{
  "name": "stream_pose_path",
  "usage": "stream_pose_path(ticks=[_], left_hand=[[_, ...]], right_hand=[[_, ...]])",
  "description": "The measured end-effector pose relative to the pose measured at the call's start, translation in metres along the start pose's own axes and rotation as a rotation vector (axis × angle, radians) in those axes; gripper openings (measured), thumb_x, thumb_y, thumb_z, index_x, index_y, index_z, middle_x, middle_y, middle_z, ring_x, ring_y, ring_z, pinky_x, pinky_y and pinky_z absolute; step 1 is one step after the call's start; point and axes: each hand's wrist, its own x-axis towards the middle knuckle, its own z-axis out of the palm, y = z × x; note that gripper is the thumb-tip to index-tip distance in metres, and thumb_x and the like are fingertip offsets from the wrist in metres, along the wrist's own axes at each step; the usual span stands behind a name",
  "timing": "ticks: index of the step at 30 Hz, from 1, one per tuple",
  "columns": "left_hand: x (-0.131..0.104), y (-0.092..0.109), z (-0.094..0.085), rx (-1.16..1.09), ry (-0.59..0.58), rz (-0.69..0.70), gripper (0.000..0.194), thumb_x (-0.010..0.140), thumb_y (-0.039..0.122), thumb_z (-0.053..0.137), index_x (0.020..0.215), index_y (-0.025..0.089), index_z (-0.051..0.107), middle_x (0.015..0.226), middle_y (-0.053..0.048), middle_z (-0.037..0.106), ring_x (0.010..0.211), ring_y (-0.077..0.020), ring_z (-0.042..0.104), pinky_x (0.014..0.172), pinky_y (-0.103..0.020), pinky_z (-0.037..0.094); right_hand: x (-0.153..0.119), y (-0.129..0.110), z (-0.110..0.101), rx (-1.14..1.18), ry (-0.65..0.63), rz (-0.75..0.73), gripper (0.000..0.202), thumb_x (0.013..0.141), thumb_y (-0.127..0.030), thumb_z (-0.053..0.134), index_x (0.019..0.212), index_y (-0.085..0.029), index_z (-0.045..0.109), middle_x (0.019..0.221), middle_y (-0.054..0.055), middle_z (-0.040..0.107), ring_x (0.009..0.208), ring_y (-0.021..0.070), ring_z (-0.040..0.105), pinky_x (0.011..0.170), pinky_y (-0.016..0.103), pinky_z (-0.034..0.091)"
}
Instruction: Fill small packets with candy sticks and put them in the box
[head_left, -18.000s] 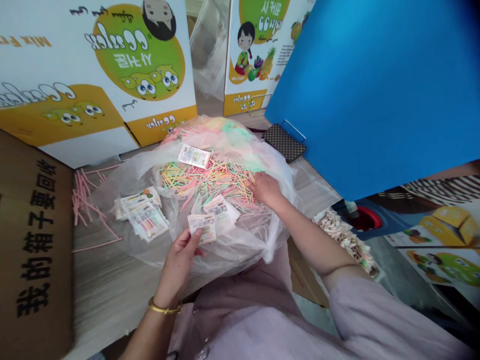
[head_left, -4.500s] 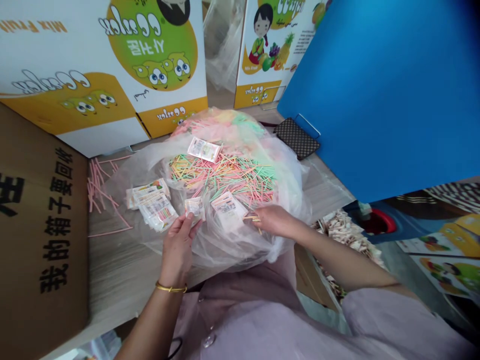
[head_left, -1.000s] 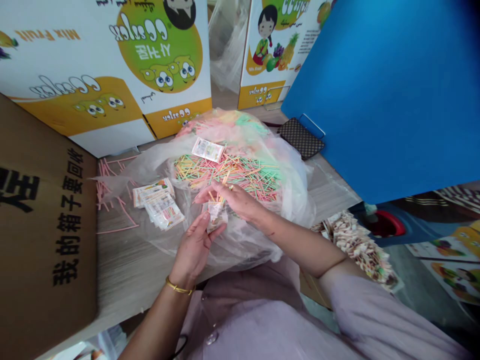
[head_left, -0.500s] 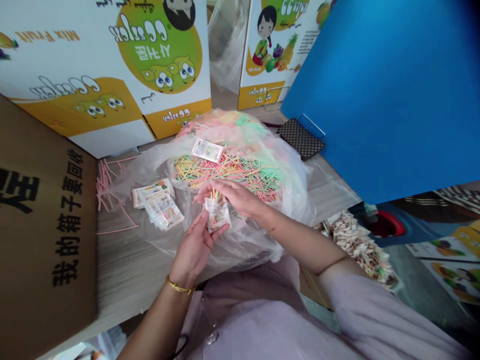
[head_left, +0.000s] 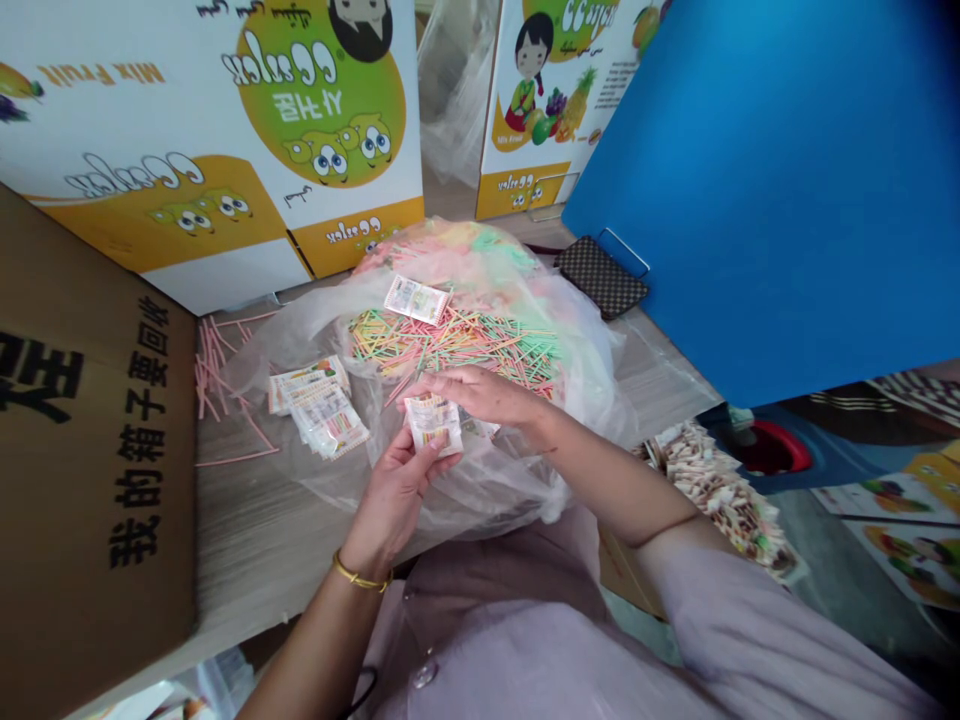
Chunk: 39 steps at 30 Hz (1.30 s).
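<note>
My left hand [head_left: 399, 488] grips a small printed packet [head_left: 431, 418], thumb across its front. Pale sticks show in the packet's lower part. My right hand [head_left: 491, 393] lies with outstretched fingers along the packet's top edge, touching it; some fingertips are hidden behind the packet. Just beyond both hands, a heap of thin pink, green and yellow candy sticks [head_left: 457, 342] rests in a large clear plastic bag [head_left: 592, 375]. One packet [head_left: 417, 300] lies on top of the heap. To the left sits a small pile of similar packets [head_left: 326, 410], and another is partly covered beneath my right hand.
Loose pink sticks [head_left: 212, 370] lie on the table [head_left: 247, 530] beside a brown carton [head_left: 97, 450]. White-and-yellow printed cartons [head_left: 217, 150] stand behind. A checkered pouch [head_left: 602, 277] lies by a blue panel [head_left: 780, 200]. Many filled packets [head_left: 720, 495] are piled at lower right.
Sticks poking out of the packet's top no longer show above it. My right hand has moved slightly right and down onto the top edge, and my left thumb now lies across the front.
</note>
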Motion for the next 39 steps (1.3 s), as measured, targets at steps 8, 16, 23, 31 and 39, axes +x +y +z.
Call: stream_pose_path(ticks=[8, 16, 23, 31, 39], left_hand=[[-0.002, 0.002, -0.001, -0.008, -0.006, -0.029, 0.033, 0.074, 0.034, 0.086, 0.104, 0.023, 0.077, 0.109, -0.003, 0.076, 0.093, -0.0197, 0.07, 0.08, -0.035, 0.064], [-0.007, 0.002, -0.001, -0.013, -0.019, -0.042, 0.035, 0.078, 0.033, 0.083, 0.111, 0.022, 0.076, 0.115, -0.004, 0.076, 0.099, -0.0211, 0.071, 0.082, -0.036, 0.065], [-0.006, 0.0, -0.009, -0.059, -0.033, -0.018, 0.023, 0.081, 0.034, 0.081, 0.1, 0.02, 0.078, 0.112, -0.004, 0.077, 0.102, -0.0203, 0.071, 0.098, -0.042, 0.06], [-0.006, -0.009, -0.012, 0.139, -0.03, 0.096, 0.041, 0.084, 0.049, 0.076, 0.114, 0.022, 0.075, 0.12, -0.005, 0.074, 0.109, -0.0222, 0.067, 0.096, -0.038, 0.06], [-0.006, -0.006, -0.012, 0.121, -0.005, 0.003, 0.043, 0.082, 0.049, 0.076, 0.116, 0.022, 0.072, 0.115, -0.006, 0.072, 0.101, -0.0232, 0.069, 0.078, -0.037, 0.065]], right_hand=[[-0.003, -0.007, -0.005, -0.053, -0.018, -0.038, 0.029, 0.099, -0.042, 0.058, 0.11, -0.023, 0.077, 0.117, 0.003, 0.076, 0.11, 0.0178, 0.068, 0.096, 0.029, 0.05], [-0.001, 0.0, -0.007, -0.281, 0.129, 0.046, 0.027, 0.093, -0.042, 0.064, 0.081, -0.018, 0.065, 0.075, -0.002, 0.063, 0.068, 0.0125, 0.054, 0.065, 0.025, 0.04], [-0.007, -0.02, -0.019, -0.474, -0.054, -0.182, 0.006, 0.093, -0.017, 0.06, 0.092, -0.02, 0.065, 0.107, 0.004, 0.066, 0.109, 0.019, 0.058, 0.101, 0.034, 0.042], [-0.006, -0.026, -0.024, -0.753, -0.153, -0.077, 0.007, 0.094, -0.016, 0.061, 0.096, -0.019, 0.066, 0.108, 0.006, 0.066, 0.105, 0.0197, 0.059, 0.097, 0.033, 0.041], [-0.006, -0.023, -0.02, -0.56, -0.08, -0.058, 0.004, 0.091, -0.02, 0.063, 0.09, -0.017, 0.065, 0.094, 0.003, 0.068, 0.091, 0.0171, 0.06, 0.087, 0.031, 0.042]])
